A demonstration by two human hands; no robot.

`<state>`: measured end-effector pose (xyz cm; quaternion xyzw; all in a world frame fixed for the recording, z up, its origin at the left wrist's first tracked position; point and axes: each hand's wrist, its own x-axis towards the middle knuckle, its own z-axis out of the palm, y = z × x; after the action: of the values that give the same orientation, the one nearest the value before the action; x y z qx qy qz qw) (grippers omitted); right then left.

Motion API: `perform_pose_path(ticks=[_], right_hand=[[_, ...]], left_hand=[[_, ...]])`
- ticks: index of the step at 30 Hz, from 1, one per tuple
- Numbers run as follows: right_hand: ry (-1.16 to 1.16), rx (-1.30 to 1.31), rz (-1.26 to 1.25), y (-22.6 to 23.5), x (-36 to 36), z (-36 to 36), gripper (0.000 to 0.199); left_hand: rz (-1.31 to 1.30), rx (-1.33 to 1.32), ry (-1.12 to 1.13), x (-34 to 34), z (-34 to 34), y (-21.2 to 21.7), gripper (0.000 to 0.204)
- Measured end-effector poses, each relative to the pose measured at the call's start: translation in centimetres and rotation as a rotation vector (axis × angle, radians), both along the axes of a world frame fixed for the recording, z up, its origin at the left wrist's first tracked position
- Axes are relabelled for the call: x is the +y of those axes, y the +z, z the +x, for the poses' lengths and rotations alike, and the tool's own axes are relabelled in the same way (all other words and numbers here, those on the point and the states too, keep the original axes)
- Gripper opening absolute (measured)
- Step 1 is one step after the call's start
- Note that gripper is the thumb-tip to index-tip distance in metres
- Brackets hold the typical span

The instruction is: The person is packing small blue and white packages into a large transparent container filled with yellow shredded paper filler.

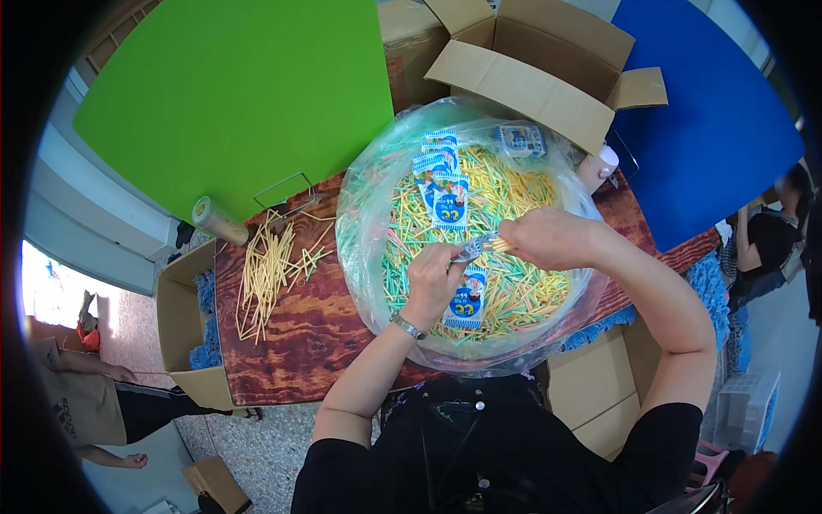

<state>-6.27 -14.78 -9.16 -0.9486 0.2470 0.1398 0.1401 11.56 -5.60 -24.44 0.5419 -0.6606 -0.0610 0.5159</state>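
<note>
Pinches small packet [470,250] between fingers [454,257] of left hand [431,278] and yellow sticks [500,244] in those of right hand [550,238], over clear plastic bag [358,257] of coloured sticks [535,287], amid loose packets [449,204], long pale sticks [267,267] leftward on tabletop [291,368], and open carton [565,34] with flap [518,94] across far edge.

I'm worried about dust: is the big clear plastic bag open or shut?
Open. The clear plastic bag spreads wide around the pastel sticks, which lie exposed below the left hand and right hand.
</note>
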Motion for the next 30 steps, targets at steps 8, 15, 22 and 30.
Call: perform_pose_path(ticks=[8, 15, 22, 30], right_hand=[[0.077, 0.249, -0.066, 0.2, -1.2, 2.0, 0.020], [0.107, 0.156, -0.093, 2.6, -0.4, 3.4, 0.032], [-0.163, -0.469, 0.280, -2.5, -3.0, -1.2, 0.062], [-0.324, -0.866, 0.401, -10.1, -2.2, 1.4, 0.026]], left_hand=[[-0.120, -0.154, -0.035, 0.0, -0.2, 0.8, 0.023], [-0.158, -0.142, -0.034, -0.5, 0.3, 0.2, 0.023], [0.146, 0.215, -0.121, -1.2, 1.2, -0.4, 0.022], [0.298, 0.251, -0.244, -2.4, 2.6, -2.3, 0.036]])
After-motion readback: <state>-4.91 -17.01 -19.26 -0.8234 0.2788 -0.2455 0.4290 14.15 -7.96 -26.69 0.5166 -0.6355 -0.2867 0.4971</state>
